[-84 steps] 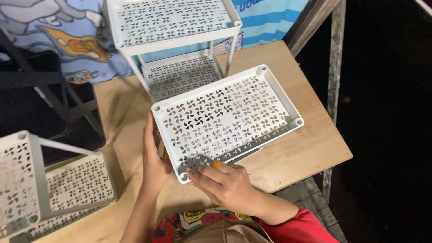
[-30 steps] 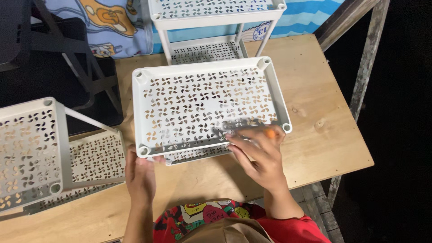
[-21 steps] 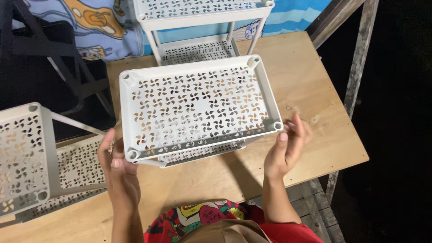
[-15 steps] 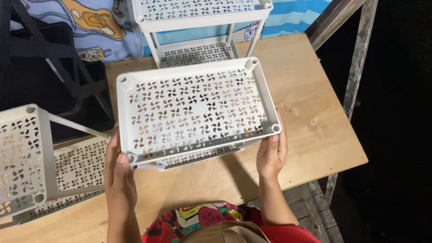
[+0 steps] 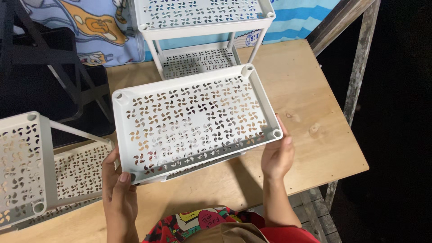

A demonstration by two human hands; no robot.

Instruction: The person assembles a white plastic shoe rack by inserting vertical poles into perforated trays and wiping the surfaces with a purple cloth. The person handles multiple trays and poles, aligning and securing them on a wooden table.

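Here, the plywood table (image 5: 310,112) carries everything, its right edge running beside dark wooden posts. At the far edge stands a white two-tier rack (image 5: 202,27) with perforated shelves, and a second like rack (image 5: 31,166) sits at the left edge. Between them, over the middle of the table, a white perforated tray (image 5: 193,119) with raised rims and corner sockets is held tilted, its far side lower-looking against the far rack; another perforated layer shows just under its near rim, so it may be the top of a stacked unit. The left hand (image 5: 118,191) grasps the near left corner, thumb on the rim. The right hand (image 5: 276,155) clasps the near right corner, fingers wrapped beneath.

The likely trouble is a slip: both grips sit on the near corners only, so the far side is unsupported and could dip and knock the far rack, or the lower layer could come loose if it is not fixed.
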